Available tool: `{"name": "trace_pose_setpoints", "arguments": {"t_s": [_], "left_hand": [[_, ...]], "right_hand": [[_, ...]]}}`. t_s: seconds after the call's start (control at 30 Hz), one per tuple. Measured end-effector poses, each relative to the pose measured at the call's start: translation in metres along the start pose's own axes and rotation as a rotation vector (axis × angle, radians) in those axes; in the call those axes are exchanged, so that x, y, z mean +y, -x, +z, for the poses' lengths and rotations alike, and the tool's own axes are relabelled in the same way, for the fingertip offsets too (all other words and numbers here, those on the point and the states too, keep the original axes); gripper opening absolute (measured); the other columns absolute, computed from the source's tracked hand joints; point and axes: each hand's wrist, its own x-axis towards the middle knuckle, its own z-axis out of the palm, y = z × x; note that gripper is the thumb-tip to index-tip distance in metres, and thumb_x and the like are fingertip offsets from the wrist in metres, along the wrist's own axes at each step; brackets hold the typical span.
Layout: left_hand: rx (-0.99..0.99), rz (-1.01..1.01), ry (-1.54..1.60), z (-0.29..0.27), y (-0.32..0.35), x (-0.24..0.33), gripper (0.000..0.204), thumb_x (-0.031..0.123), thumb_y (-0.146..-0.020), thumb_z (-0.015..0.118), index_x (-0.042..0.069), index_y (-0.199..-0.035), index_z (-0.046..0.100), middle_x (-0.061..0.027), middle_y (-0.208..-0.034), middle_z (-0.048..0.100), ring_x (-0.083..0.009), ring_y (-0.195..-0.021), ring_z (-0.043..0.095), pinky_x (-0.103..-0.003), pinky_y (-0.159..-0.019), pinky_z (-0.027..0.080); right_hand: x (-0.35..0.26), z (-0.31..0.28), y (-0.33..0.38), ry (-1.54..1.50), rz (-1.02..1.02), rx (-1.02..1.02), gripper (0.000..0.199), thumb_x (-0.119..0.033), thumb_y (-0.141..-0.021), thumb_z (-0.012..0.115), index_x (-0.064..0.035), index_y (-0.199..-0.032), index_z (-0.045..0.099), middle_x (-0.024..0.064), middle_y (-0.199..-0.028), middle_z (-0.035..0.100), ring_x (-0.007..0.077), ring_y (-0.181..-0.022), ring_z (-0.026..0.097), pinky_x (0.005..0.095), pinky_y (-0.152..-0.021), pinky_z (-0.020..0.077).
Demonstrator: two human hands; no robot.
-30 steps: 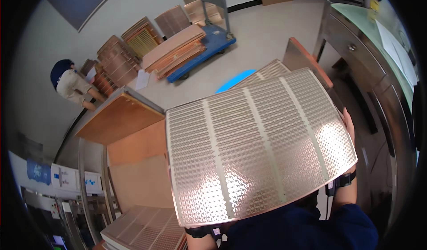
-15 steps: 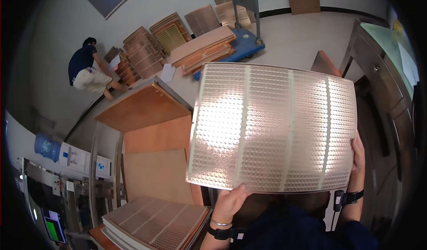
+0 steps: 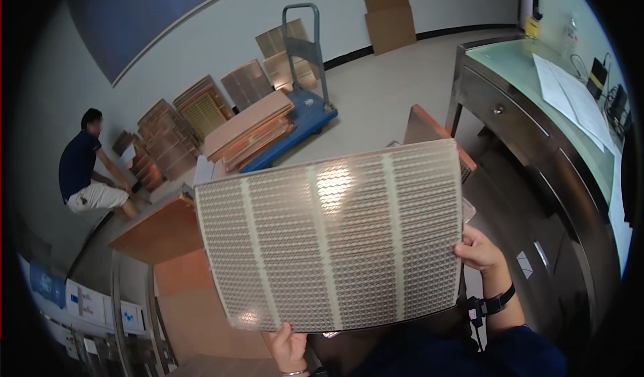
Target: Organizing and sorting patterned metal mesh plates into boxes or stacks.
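A large, thin circuit board panel (image 3: 355, 243) fills the middle of the view, its copper-coloured face covered in rows of small repeating shapes and split by pale strips. Light glares off its upper middle. My left hand (image 3: 287, 347) pinches its lower edge near the left corner, thumb on the face and the other fingers mostly hidden behind. At the right edge my right hand (image 3: 479, 249) grips the same panel, thumb in front. The panel is tilted and held up off any surface.
Left of the panel stands a wooden-sided rack (image 3: 157, 226). Beyond it a blue trolley (image 3: 305, 119) carries stacked boards (image 3: 248, 129), with more panels (image 3: 168, 139) leaning on the wall. A person (image 3: 90, 169) bends there. A metal desk (image 3: 537, 109) with a glass-like top curves along the right.
The panel and both hands have shifted left and lower in view, and the bright glare has shrunk. My view has turned, bringing more of the desk in. Both hands still hold the panel.
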Motion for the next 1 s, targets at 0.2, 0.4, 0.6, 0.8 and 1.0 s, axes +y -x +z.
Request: {"name": "trace_pose_setpoints", "arguments": {"t_s": [0.2,0.4,0.6,0.8,1.0], "left_hand": [[0.119,0.001,-0.093,-0.023,0.006,0.004,0.043,0.005,-0.088,0.049,0.005,-0.130,0.041,-0.0126,-0.126,0.049,-0.0271,-0.116,0.047,-0.044,-0.097,0.040],[0.146,0.129,-0.025,-0.040,0.005,0.031,0.059,-0.003,-0.084,0.052,0.003,-0.139,0.030,-0.0143,-0.137,0.042,-0.0305,-0.126,0.039,-0.047,-0.106,0.033],[0.720,0.769,-0.246,0.001,-0.004,0.062,0.063,0.004,-0.088,0.050,0.002,-0.143,0.019,-0.0174,-0.147,0.025,-0.0301,-0.133,0.029,-0.042,-0.109,0.025],[0.510,1.170,-0.778,0.078,0.023,0.026,0.051,0.005,-0.092,0.046,-0.001,-0.138,0.025,-0.0174,-0.143,0.032,-0.0296,-0.134,0.029,-0.044,-0.110,0.024],[-0.147,1.122,-0.982,0.112,0.038,0.017,0.015,-0.010,-0.081,0.052,-0.003,-0.091,0.060,-0.0177,-0.088,0.065,-0.0316,-0.085,0.063,-0.036,-0.072,0.053]], "right_hand": [[-0.007,0.012,-0.010,0.119,0.027,-0.099,0.056,-0.019,-0.086,0.065,0.0040,-0.132,0.042,0.0115,-0.125,0.054,0.0185,-0.115,0.051,0.0317,-0.100,0.0381],[-0.002,0.019,-0.049,-0.040,0.195,-0.189,0.041,-0.019,-0.089,0.061,0.0035,-0.121,0.050,0.0116,-0.114,0.060,0.0163,-0.097,0.062,0.0248,-0.076,0.0527],[0.050,0.075,-0.084,-0.073,0.074,-0.092,0.043,-0.014,-0.090,0.058,-0.0004,-0.128,0.043,0.0119,-0.120,0.057,0.0202,-0.109,0.056,0.0327,-0.094,0.0458],[0.043,0.088,-0.069,-0.036,-0.031,-0.079,0.052,-0.015,-0.091,0.057,0.0011,-0.135,0.034,0.0130,-0.129,0.050,0.0206,-0.117,0.050,0.0335,-0.100,0.0409],[0.059,0.108,-0.069,0.002,-0.064,-0.046,0.048,-0.016,-0.092,0.055,-0.0003,-0.133,0.036,0.0116,-0.126,0.053,0.0191,-0.113,0.053,0.0325,-0.097,0.0428]]}}
